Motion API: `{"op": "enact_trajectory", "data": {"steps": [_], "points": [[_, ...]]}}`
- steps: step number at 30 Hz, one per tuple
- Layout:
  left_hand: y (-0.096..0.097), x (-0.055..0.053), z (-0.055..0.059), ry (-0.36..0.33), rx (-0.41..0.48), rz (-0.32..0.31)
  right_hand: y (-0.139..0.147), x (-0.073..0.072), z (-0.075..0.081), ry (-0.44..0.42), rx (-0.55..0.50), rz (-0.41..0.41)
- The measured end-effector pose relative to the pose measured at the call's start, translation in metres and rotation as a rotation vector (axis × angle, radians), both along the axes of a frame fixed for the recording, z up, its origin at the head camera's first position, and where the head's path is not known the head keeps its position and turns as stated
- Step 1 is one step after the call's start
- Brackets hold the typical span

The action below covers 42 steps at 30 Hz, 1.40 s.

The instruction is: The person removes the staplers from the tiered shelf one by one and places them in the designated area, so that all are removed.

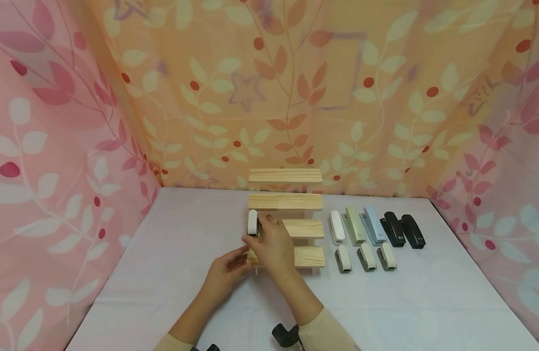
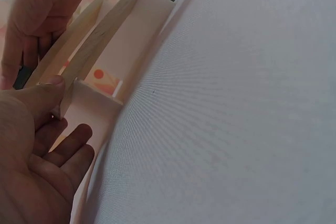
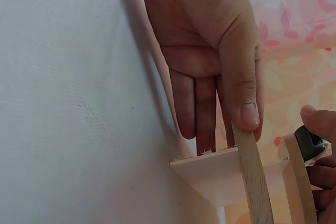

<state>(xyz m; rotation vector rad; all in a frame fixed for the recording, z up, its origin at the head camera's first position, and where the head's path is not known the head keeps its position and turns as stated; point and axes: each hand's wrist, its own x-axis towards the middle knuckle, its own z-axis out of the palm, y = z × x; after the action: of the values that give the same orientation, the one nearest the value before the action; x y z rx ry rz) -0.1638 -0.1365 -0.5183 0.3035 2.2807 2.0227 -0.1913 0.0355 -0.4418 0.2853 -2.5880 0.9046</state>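
Observation:
A small wooden tiered rack with pale step boards stands mid-table. My right hand holds a small white stapler at the left end of the second board from the bottom. In the right wrist view, the dark base of that stapler sits at the board's surface beside my thumb. My left hand pinches the left end of the lowest board. Its thumb lies on top of the wood in the left wrist view, with the fingers below, near the rack's white side panel.
Right of the rack, a back row holds a white stapler, a green one, a blue one and two black ones. Three small white staplers form a front row. Patterned curtains surround the white-covered table.

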Motion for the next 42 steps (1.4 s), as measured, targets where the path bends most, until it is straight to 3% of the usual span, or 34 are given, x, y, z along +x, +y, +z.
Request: {"op": "enact_trajectory", "data": {"steps": [6, 23, 30, 42], "points": [[0.000, 0.000, -0.001, 0.005, -0.004, 0.002, -0.001, 0.000, -0.002, 0.031, 0.011, -0.010], [0.001, 0.000, 0.001, 0.022, -0.025, 0.014, 0.011, 0.002, 0.004, -0.022, -0.119, 0.047], [0.003, 0.000, -0.001, -0.010, 0.002, 0.011, 0.026, 0.008, 0.015, -0.068, -0.247, 0.148], [0.001, -0.001, -0.005, 0.003, 0.012, 0.006, 0.079, 0.027, 0.041, 0.105, -0.165, 0.179]]}}
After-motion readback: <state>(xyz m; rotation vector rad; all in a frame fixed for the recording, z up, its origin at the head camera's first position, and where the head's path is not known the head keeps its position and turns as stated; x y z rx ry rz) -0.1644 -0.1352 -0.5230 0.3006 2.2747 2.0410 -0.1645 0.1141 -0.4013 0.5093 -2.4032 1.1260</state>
